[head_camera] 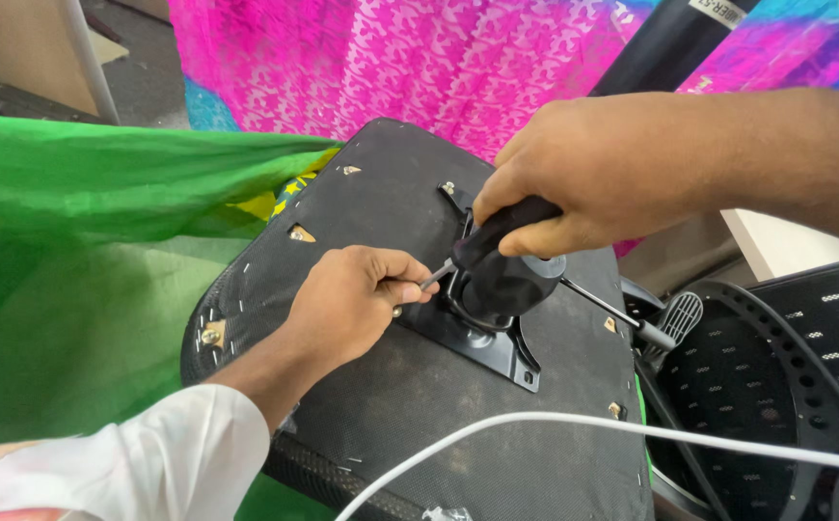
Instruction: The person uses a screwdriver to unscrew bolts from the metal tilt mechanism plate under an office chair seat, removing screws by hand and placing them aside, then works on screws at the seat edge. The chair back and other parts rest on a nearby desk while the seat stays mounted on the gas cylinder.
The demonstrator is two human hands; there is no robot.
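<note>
Upturned chair seat point(381, 193), black cloth underside, lying tilted at centre; its far edge meets pink patterned cloth point(419, 58), its left edge green cloth point(82, 222), its near edge cut by the bottom of the view. Black metal plate point(482, 347) bolted at the seat's middle, carrying a rounded black mechanism housing point(506, 285) with a thin lever point(612, 314) running out to the right past the seat edge. Right hand point(593, 174), entering from the right, grip closed around the black handle of a screwdriver point(492, 236), tool angled down to the left over the plate. Left hand point(357, 299), in a white sleeve, entering from the near left, fingertips pinched on the screwdriver's metal shaft at the plate's left edge. White cable point(574, 425) arcs across the near part of the seat. Black perforated chair back point(805, 367) lies just right of the seat, crowding that side; bare seat surface lies open near and left of the plate.
</note>
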